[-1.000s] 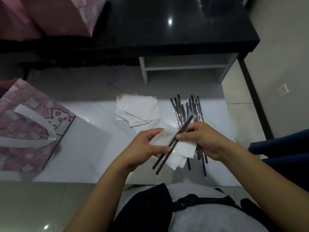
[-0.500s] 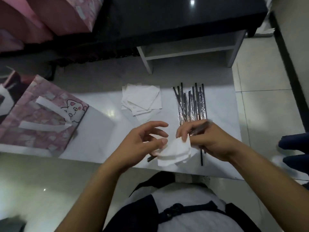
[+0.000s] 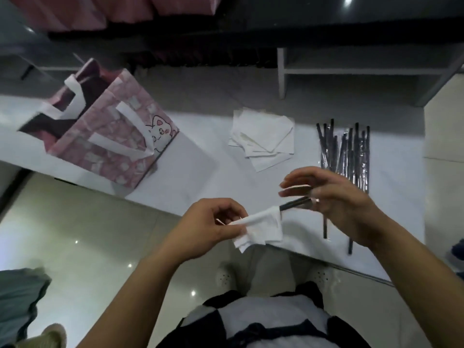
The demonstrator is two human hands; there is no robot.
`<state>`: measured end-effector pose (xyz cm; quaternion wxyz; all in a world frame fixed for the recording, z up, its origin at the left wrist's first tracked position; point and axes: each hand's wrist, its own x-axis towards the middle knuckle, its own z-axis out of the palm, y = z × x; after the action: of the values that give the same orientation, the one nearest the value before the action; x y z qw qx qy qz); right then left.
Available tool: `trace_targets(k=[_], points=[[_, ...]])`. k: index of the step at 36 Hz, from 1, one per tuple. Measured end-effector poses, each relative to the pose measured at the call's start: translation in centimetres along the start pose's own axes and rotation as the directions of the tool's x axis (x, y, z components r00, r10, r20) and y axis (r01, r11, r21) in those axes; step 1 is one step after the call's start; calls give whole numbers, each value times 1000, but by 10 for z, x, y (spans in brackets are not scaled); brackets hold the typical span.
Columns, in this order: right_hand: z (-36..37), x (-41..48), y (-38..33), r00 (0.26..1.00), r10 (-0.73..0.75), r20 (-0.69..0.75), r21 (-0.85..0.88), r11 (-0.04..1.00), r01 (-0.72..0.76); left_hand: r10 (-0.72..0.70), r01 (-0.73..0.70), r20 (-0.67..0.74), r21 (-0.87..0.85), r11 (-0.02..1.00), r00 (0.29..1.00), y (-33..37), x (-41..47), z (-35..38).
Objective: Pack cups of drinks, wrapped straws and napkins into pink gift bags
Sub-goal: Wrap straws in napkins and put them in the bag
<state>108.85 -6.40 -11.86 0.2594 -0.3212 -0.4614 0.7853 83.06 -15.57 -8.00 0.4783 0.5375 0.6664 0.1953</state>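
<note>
My left hand (image 3: 213, 224) pinches a folded white napkin (image 3: 261, 233) above the near edge of the white sheet (image 3: 195, 159). The ends of dark wrapped straws (image 3: 293, 204) stick out of the napkin to the right, and my right hand (image 3: 336, 204) holds them between thumb and fingers, its upper fingers stretched out. A pink gift bag (image 3: 108, 146) with a cat print and white handles stands open at the left of the sheet. Loose napkins (image 3: 263, 136) are piled mid-sheet, with a bundle of wrapped straws (image 3: 346, 151) to their right. No cups are in view.
A black table (image 3: 326, 21) with a white leg (image 3: 281, 71) spans the back, and more pink bags (image 3: 100, 11) sit at the top left. My shoes (image 3: 226, 277) are just below the sheet's edge. Another person's foot (image 3: 42, 337) is at the bottom left.
The view has swung left, so the pink bag now lies nearer the middle. The napkin is now bunched round the straws in my left hand, and my right hand's upper fingers have spread.
</note>
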Motion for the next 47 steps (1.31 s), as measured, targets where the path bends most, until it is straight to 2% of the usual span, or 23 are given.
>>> trace_targets(k=[1,2,3,4,7,9,10,14,19,21,23,25,27,32,35,37,40,43,45,47], points=[[12,4,0,994,-39,-106,-189,982,18,12,-12,-27,29,1000,1000,-11,-4,-9],[28,9,0,979,-100,-178,-424,905,15,29,-26,-51,53,998,998,-22,-9,-19],[47,14,0,971,-156,-181,-618,786,11,47,-42,-72,74,996,996,-33,-13,-28],[69,21,1,974,-191,-123,-748,662,35,65,-57,-89,92,994,994,-43,-18,-38],[141,47,9,980,-158,121,-921,350,170,143,-121,-149,148,982,979,-70,-37,-72],[187,67,13,971,-116,209,-965,138,224,195,-165,-191,162,973,962,-88,-51,-96],[207,77,14,966,-105,234,-967,76,243,210,-179,-200,161,970,957,-97,-59,-110],[275,112,7,951,-67,300,-954,-31,299,256,-223,-231,160,962,939,-132,-84,-164],[331,138,-28,951,-105,291,-957,-7,291,306,-285,-271,116,951,912,-153,-103,-223],[349,145,-43,944,-122,307,-950,-94,297,337,-323,-273,98,941,901,-156,-107,-244],[365,152,-56,929,-149,339,-926,-224,302,369,-366,-288,67,928,884,-154,-109,-262],[380,161,-66,898,-206,389,-885,-353,303,391,-400,-329,41,915,860,-150,-108,-278],[392,171,-72,861,-254,440,-847,-436,305,407,-421,-379,49,906,831,-144,-104,-290],[403,204,-89,828,-232,510,-796,-493,352,427,-432,-438,96,897,791,-128,-88,-316],[398,226,-106,818,-214,534,-799,-446,404,442,-460,-432,68,885,786,-122,-78,-338],[387,240,-118,802,-239,547,-808,-400,432,448,-492,-492,45,869,746,-119,-69,-358],[366,260,-133,771,-313,554,-823,-346,451,417,-432,-552,111,895,722,-118,-50,-392],[347,283,-140,723,-388,572,-819,-313,480,341,-234,-486,268,935,805,-116,-18,-423],[340,302,-138,699,-410,585,-811,-302,501,259,-125,-355,358,925,898,-112,4,-434],[340,320,-132,703,-395,592,-806,-282,520,193,-62,-249,453,889,949,-109,24,-441]])
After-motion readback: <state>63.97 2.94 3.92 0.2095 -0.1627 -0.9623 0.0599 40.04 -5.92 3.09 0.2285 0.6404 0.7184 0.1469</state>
